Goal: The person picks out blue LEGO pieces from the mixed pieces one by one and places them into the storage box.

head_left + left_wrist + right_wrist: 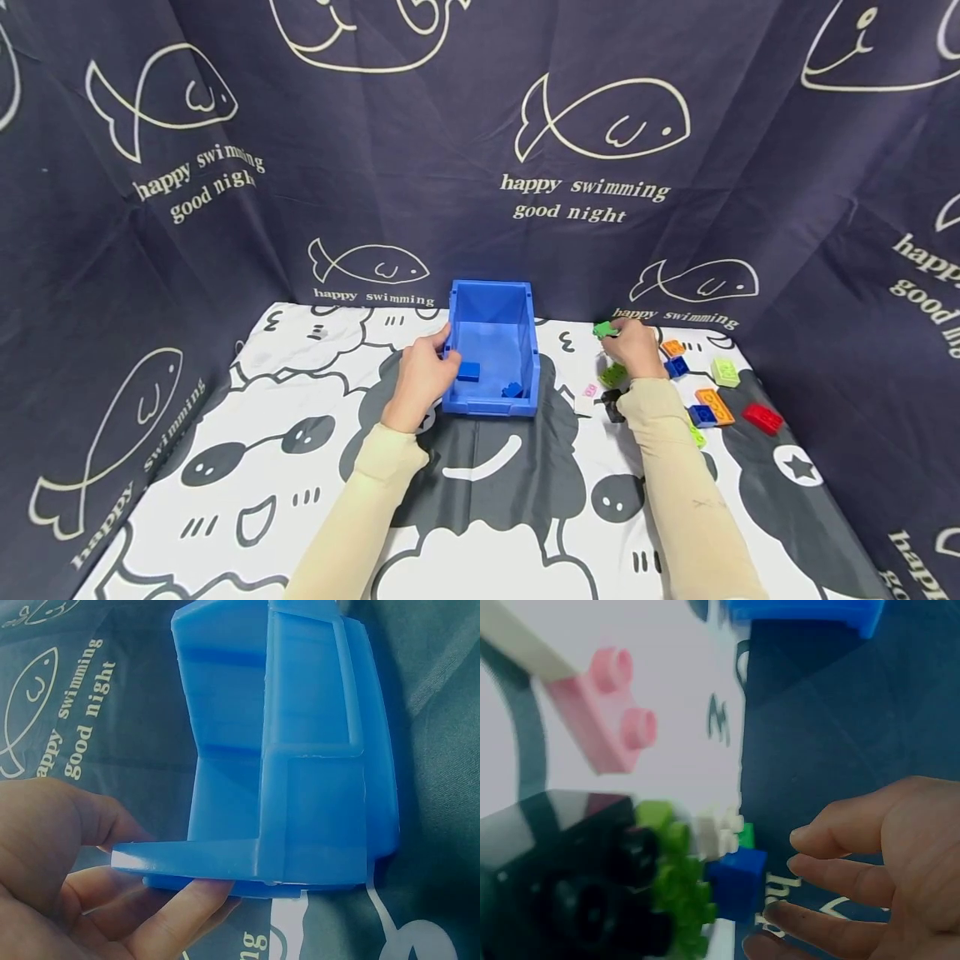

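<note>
My left hand (427,371) grips the left wall of a blue plastic bin (491,408). In the left wrist view the thumb is over the rim (187,859) and the fingers are below and outside it. A larger blue brick (468,372) and a small blue brick (512,390) lie in the bin. Over at the right, my right hand (636,348) reaches down, its fingertips right at a green brick (603,330) near the back of the table. The right wrist view has its fingers (840,832) slightly bent, with nothing visible between them.
Around the right forearm lie building bricks: lime green (612,375), black (612,406), pink (590,390), white (583,406), orange (715,407), blue (702,416), pale green (725,372) and red (763,418). A dark printed curtain (592,250) hangs behind the cloth-covered table.
</note>
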Demonstrator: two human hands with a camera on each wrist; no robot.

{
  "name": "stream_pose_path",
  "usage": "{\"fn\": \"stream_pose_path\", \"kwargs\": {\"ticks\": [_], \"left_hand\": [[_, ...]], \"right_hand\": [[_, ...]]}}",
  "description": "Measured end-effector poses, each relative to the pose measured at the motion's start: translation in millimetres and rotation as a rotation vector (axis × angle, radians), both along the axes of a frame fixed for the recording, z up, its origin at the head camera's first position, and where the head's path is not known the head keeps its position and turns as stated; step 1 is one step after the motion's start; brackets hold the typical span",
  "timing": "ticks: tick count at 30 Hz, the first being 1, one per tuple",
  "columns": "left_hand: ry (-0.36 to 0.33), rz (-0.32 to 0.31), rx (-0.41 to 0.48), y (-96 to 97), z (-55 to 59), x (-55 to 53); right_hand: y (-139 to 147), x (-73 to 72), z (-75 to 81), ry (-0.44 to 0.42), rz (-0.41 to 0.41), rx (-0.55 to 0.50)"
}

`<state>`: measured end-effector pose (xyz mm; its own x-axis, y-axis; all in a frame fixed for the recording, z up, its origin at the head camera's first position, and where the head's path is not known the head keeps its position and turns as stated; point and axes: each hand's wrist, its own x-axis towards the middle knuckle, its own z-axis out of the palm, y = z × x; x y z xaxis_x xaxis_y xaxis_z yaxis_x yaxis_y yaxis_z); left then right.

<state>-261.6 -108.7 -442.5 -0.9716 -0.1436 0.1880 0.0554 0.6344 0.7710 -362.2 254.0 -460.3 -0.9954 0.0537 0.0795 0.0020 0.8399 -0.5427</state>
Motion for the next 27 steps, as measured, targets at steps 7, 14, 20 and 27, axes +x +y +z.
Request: {"fn": "stream_pose_path", "kwargs": {"ticks": [7, 14, 20, 27], "left_hand": [[0.003, 0.01, 0.001, -0.4, 0.2, 0.2], [0.004, 0.013, -0.006, 0.4, 2.1, 1.4], [0.003, 0.019, -0.005, 0.8, 2.5, 2.1], [-0.011, 0.015, 0.011, 1.1, 1.7, 0.6]], "right_hand": [[1.7, -7.5, -13.4, -0.039, -0.029, 0.031], [2.4, -10.2, -17.4, -0.053, -0.039, 0.038], [2.8, -9.7, -19.4, -0.041, -0.041, 0.035], [1.4, -9.6, -20.7, -0.064, -0.052, 0.031]]}}
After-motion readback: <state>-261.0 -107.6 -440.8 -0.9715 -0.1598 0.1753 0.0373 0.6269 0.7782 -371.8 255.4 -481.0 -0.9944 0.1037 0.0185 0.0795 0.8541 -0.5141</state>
